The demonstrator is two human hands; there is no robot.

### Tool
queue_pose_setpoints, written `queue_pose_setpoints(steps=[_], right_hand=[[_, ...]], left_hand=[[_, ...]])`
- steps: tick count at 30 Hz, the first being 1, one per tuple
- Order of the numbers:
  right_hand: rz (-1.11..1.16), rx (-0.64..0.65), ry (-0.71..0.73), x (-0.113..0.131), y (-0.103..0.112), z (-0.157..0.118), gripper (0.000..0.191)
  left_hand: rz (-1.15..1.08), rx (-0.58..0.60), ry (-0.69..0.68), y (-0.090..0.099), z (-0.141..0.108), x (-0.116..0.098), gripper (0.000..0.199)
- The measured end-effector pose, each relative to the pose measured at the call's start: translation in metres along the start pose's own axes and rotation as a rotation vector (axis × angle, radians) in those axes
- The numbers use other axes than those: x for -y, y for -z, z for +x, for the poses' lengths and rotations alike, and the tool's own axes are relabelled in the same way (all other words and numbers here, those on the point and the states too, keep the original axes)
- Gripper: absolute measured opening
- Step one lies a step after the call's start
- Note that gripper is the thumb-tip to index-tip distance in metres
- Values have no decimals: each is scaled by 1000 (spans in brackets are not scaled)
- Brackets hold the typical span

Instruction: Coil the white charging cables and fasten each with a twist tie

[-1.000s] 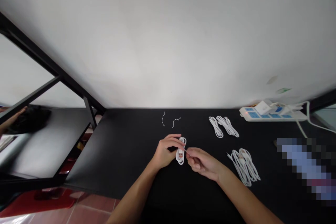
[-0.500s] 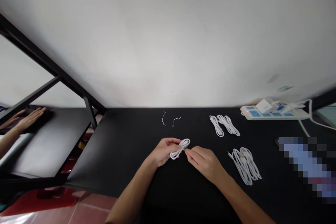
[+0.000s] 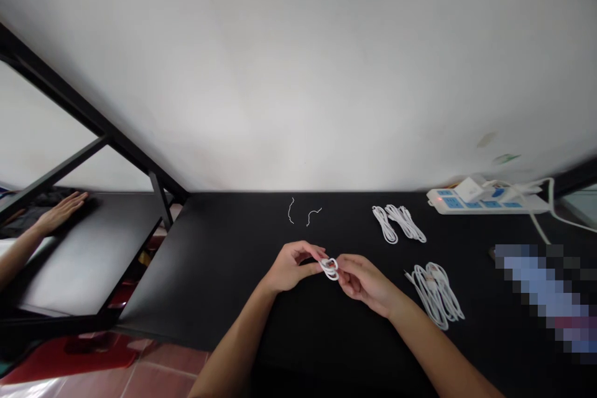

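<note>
A small coiled white cable [image 3: 329, 269] is held between my two hands above the black table [image 3: 209, 261]. My left hand [image 3: 293, 266] pinches its left side with thumb and fingers. My right hand [image 3: 366, 283] grips its right side, fingertips close against the coil. The coil's loops face me end-on, and its plugs cannot be made out. Beyond my hands lie two thin white twist ties, a curved one [image 3: 290, 211] and a bent one [image 3: 313, 216]. To the right are bundled white cables [image 3: 405, 222] and a larger, looser group of white cables [image 3: 436, 295].
A white power strip [image 3: 489, 204] with plugged-in chargers stands against the wall at the back right. A pixelated object [image 3: 545, 298] lies at the right. On the left, beyond a black metal frame [image 3: 161, 199], another person's hand [image 3: 60, 211] rests on dark material.
The coil has been turned so its loops face me and shifted slightly right. My right hand has moved from its lower edge onto its right side. The other person's hand has slid slightly right.
</note>
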State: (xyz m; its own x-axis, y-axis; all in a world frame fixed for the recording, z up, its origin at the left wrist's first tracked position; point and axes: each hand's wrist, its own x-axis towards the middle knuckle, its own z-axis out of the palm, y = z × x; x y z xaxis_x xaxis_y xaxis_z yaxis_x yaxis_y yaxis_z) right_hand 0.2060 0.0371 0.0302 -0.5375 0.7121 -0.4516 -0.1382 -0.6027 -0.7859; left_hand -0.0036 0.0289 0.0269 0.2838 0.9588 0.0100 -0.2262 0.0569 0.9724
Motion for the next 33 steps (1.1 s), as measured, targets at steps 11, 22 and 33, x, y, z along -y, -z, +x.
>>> queue_pose_setpoints(steps=[11,22,33], right_hand=[[-888,-299,767,-2,9,-1,16],[-692,-207,520,4,17,2,31],[-1042,-304,838,-8,1,-5,21]], left_hand=[[257,-164,21,-2,1,11,32],[164,-127,30,-4,1,5,43],[92,-280,57,-10,4,11,41]])
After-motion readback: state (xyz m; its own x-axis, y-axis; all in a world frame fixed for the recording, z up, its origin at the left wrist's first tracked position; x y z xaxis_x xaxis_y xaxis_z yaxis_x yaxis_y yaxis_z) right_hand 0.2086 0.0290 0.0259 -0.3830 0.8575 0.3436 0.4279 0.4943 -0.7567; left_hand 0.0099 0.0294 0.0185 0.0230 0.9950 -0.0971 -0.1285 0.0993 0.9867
